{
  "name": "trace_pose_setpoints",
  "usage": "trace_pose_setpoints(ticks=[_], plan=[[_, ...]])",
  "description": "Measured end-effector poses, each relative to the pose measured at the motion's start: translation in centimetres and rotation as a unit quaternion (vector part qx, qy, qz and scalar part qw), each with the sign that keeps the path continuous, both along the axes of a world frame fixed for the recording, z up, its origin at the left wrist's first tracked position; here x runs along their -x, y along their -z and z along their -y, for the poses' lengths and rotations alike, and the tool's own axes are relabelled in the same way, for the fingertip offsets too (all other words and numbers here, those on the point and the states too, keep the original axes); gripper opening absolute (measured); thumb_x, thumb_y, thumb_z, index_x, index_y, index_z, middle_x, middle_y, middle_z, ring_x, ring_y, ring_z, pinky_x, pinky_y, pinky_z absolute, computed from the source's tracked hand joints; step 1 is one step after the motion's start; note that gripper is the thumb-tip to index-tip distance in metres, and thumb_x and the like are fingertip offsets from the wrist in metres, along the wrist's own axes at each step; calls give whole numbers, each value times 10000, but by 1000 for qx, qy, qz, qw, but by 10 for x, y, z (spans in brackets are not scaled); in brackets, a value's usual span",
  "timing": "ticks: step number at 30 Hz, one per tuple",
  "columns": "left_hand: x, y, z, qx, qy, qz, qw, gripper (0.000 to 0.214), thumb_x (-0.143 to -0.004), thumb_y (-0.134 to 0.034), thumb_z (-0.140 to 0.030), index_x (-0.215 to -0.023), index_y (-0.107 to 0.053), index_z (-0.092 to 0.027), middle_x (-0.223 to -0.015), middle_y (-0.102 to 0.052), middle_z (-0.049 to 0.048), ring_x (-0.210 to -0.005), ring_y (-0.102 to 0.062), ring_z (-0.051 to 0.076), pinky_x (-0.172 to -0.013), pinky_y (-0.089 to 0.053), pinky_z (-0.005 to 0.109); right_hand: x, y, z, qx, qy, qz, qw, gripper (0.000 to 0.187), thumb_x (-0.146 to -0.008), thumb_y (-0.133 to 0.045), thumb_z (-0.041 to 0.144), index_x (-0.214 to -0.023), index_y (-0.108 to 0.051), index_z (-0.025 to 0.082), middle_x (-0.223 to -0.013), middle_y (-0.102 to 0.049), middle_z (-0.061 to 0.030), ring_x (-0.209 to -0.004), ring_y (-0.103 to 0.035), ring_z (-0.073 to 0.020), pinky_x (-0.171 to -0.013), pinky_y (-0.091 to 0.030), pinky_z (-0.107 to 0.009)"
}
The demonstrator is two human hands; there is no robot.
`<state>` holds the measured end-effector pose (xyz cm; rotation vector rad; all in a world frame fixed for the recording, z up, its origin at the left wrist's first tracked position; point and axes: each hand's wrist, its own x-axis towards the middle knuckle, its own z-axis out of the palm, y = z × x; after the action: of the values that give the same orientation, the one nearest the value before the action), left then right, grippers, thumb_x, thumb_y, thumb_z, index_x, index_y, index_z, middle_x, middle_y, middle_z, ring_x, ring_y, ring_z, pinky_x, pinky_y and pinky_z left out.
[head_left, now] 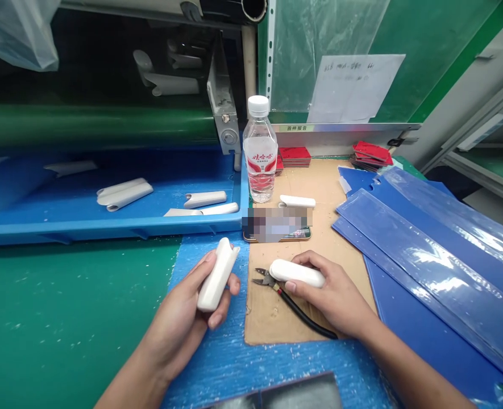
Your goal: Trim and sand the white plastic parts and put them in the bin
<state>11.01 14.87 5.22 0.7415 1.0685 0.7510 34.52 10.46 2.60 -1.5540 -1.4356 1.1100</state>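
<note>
My left hand (187, 318) is closed round a white curved plastic part (217, 275), held upright over the blue mat. My right hand (332, 295) grips a second white plastic part (297, 272) lying sideways on the brown cardboard sheet (272, 318). Black-handled cutting pliers (272, 284) lie under that hand, jaws pointing left. A third white part (297, 201) rests on the cardboard beside a water bottle (260, 150).
A blue tray (106, 227) at the left holds several white parts. A phone (277, 224) lies by the bottle. Blue plastic sheets (425, 244) are stacked at the right, red pads (373, 154) behind them. A green conveyor roller (93, 125) runs along the back.
</note>
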Motion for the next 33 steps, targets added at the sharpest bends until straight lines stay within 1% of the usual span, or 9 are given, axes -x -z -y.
trace_pose_setpoints(ticks=[2, 3, 7, 11, 15, 21, 27, 33], plan=[[-1, 0, 0, -2, -10, -8, 1000, 252, -994, -493, -430, -989, -547, -184, -736, -655, 27, -431, -438, 76, -411, -389, 181, 0, -1, 0, 2, -2, 3, 1000, 230, -839, -755, 347, -1003, -678, 205, -922, -701, -9, -807, -619, -203, -678, -437, -273], [-1, 0, 0, -4, -15, -11, 1000, 256, -983, -515, -437, -981, -545, -183, -750, -660, 33, -459, -464, 91, -417, -403, 189, 0, -1, 0, 3, -3, 3, 1000, 229, -842, -750, 351, -1004, -680, 204, -928, -704, -12, -814, -622, -206, -682, -440, -275], [-1, 1, 0, -3, -20, -10, 1000, 266, -956, -568, -426, -1054, -570, -178, -799, -672, 52, -555, -524, 133, -420, -427, 202, 1, -3, -1, 4, -2, -3, 1000, 233, -846, -741, 353, -1017, -684, 205, -957, -714, -20, -842, -632, -213, -708, -450, -284], [-1, 2, 0, 3, -12, -1, 1000, 267, -951, -570, -404, -1071, -600, -167, -798, -673, 59, -567, -522, 137, -419, -433, 203, 1, -3, -1, 3, 2, 6, 1000, 240, -833, -750, 356, -1006, -688, 202, -939, -712, -20, -830, -627, -212, -701, -446, -282], [0, 2, 1, 3, -2, 10, 1000, 269, -953, -572, -410, -1097, -602, -185, -789, -670, 49, -570, -518, 134, -423, -432, 196, 1, -2, -1, 3, 0, 3, 1000, 248, -830, -756, 357, -1011, -689, 202, -947, -713, -20, -836, -628, -213, -704, -449, -282], [0, 1, 2, -3, 11, 6, 1000, 241, -957, -575, -413, -994, -606, -177, -797, -658, 43, -571, -507, 121, -436, -433, 193, 0, -3, 0, 1, -2, 3, 1000, 238, -842, -749, 359, -1015, -690, 206, -945, -715, -17, -839, -634, -213, -712, -453, -284], [0, 4, 1, -1, 26, 10, 1000, 265, -956, -582, -440, -1038, -613, -189, -831, -660, 43, -589, -515, 122, -452, -439, 196, 1, -4, -1, 6, 3, 3, 1000, 245, -831, -757, 362, -1006, -692, 204, -957, -722, -22, -856, -640, -220, -730, -463, -291], [1, 4, 2, -3, 29, 9, 1000, 264, -957, -581, -447, -1004, -607, -188, -827, -659, 36, -580, -507, 117, -456, -437, 197, 2, -3, 0, -1, 0, 3, 1000, 238, -835, -758, 346, -1012, -690, 203, -959, -724, -22, -864, -644, -223, -742, -464, -296]])
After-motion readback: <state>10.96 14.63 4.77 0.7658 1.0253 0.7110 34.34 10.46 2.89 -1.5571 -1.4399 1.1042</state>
